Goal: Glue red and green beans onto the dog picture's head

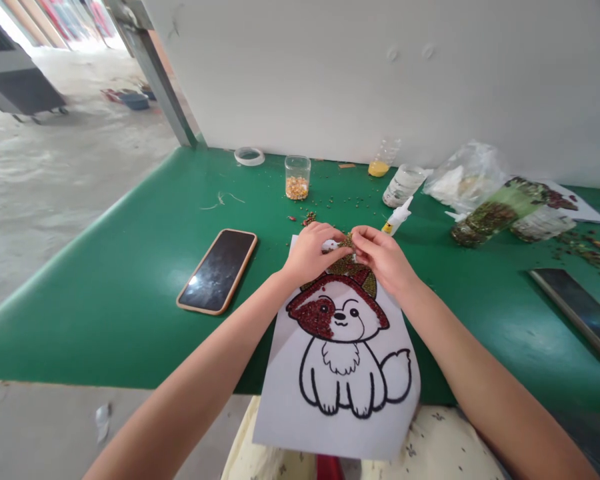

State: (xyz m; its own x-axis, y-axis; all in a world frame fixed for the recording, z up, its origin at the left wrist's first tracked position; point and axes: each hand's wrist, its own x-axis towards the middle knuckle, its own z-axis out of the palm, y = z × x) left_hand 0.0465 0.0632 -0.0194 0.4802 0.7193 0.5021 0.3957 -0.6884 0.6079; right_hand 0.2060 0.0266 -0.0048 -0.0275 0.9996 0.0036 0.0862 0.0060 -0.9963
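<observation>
A sheet of paper (285,413) with a black outline drawing of a dog in a hat hangs over the table's front edge. Dark red grains (313,317) cover one side of the dog's face and the hat's brim; small green grains (347,267) cover part of the hat. My left hand (313,253) rests at the paper's upper left, thumb and forefinger apart around the hat's top. Opposite it, my right hand (383,257) has its fingertips pinched together over the green grains. Whatever lies in that pinch is too small to make out.
On the green table (130,253) lie a phone (217,270) at left and another phone (580,310) at right. Behind stand a cup of corn kernels (297,180), a glue bottle (397,217), a tipped green bottle (495,213) and a plastic bag (470,177). Loose grains are scattered about.
</observation>
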